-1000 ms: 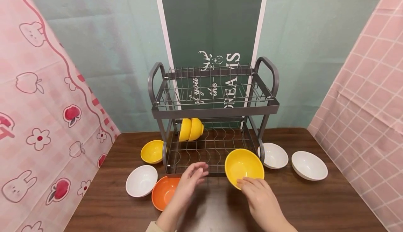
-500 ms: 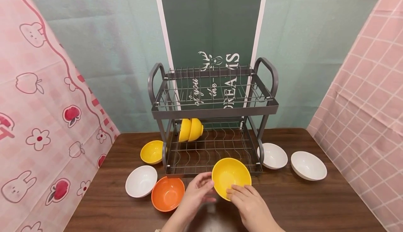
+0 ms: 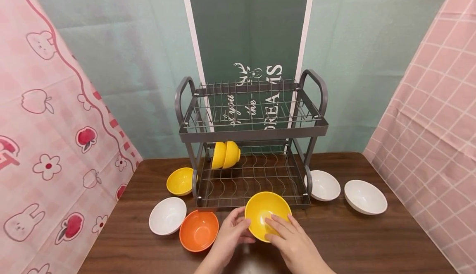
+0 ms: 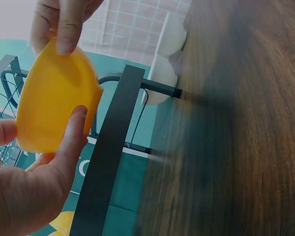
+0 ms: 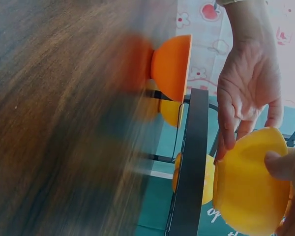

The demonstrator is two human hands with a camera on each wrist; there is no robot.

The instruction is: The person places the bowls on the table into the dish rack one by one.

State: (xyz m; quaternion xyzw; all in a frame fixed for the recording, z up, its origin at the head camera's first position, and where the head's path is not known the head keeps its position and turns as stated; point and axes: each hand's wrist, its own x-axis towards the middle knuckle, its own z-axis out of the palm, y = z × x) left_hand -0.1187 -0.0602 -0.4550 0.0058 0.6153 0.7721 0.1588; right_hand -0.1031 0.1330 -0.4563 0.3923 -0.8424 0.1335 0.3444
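Note:
Both hands hold a yellow bowl over the table just in front of the rack, its opening turned up towards the head camera. My right hand grips its near right rim, fingers inside the bowl and thumb on the outside. On the other side, my left hand has its thumb at the rim and a finger against the underside. Inside the lower tier of the dark grey dish rack, two yellow bowls stand on edge, nested together at the left.
An orange bowl, a white bowl and a small yellow bowl lie left of the rack on the brown wooden table. To the right lie two white bowls. Curtains hang behind and at both sides.
The right hand has brought the yellow bowl left and slightly nearer. My left hand, apart from it a second ago, has come against its left side and taken hold.

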